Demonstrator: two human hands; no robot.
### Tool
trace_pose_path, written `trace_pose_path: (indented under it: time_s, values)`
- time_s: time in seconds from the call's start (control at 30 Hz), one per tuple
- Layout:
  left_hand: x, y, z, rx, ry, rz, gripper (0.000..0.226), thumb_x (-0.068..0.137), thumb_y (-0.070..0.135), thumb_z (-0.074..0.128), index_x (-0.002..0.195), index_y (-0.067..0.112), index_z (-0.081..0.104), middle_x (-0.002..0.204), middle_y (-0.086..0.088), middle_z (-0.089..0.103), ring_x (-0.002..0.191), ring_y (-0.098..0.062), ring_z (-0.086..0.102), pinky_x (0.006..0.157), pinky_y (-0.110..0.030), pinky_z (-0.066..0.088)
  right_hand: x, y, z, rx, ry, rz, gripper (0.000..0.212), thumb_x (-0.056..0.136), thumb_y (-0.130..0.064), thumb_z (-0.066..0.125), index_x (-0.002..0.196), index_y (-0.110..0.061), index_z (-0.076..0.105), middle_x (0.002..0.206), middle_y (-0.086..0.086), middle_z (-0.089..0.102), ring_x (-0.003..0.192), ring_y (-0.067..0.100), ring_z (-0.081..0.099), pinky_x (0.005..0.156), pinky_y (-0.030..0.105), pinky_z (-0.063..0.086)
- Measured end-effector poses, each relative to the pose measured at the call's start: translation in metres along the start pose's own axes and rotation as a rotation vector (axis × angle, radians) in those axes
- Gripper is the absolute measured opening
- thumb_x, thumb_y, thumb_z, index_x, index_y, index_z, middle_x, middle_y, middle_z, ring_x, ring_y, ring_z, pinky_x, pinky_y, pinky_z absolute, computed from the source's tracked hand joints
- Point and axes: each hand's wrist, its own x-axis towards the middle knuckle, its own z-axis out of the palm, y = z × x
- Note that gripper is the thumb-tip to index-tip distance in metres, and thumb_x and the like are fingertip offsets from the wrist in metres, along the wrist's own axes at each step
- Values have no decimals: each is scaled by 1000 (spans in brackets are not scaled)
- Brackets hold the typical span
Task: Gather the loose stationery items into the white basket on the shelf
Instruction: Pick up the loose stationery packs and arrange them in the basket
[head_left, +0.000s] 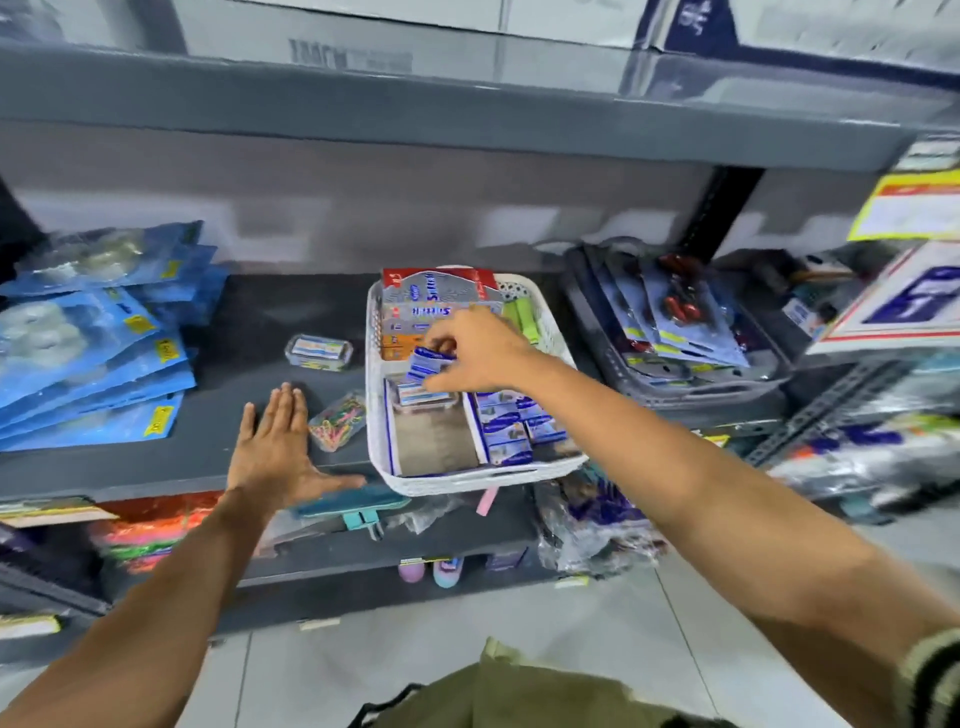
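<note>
Right hand (480, 353) over white basket (483, 480) on shelf (182, 462), grip pinching small blue box (427, 364). Left hand (278, 447) flat, fingers spread, grip released, beside bag of coloured paper clips (337, 421). Clear case (318, 352) loose behind.

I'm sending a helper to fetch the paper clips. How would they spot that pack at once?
On the dark shelf, look just left of the white basket. The paper clip pack lies by the left hand: a clear packet of multicoloured clips, unlike the lidded clear box behind it.
</note>
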Motion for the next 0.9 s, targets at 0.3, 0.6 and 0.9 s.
trace_pose_path:
  time_s: [0.3, 0.6, 0.9]
  values:
    - [-3, 2, -4, -44, -8, -17, 158, 34, 107, 23, 151, 5, -4, 162, -8, -4, 149, -19, -7, 120, -39, -9, -65, 73, 9, -224, -192, 98, 44, 67, -41, 76, 102, -16, 66, 100, 1, 62, 93, 23, 57, 75, 31, 46]
    - [-4, 5, -9, -31, -34, -40, 150, 41, 103, 29, 151, 8, -8, 162, -8, -9, 148, -20, -11, 119, -39, -11, -77, 86, 15, -315, -327, 111, 47, 69, -31, 72, 113, -16, 64, 101, 0, 64, 99, 22, 60, 79, 32, 45]
    - [-1, 3, -6, -48, -41, -45, 153, 37, 105, 28, 151, 10, -9, 162, -6, -10, 148, -19, -12, 118, -38, -13, -68, 81, 14, -425, -403, 74, 42, 70, -20, 72, 110, -17, 60, 87, -6, 59, 85, 18, 56, 88, 38, 42]
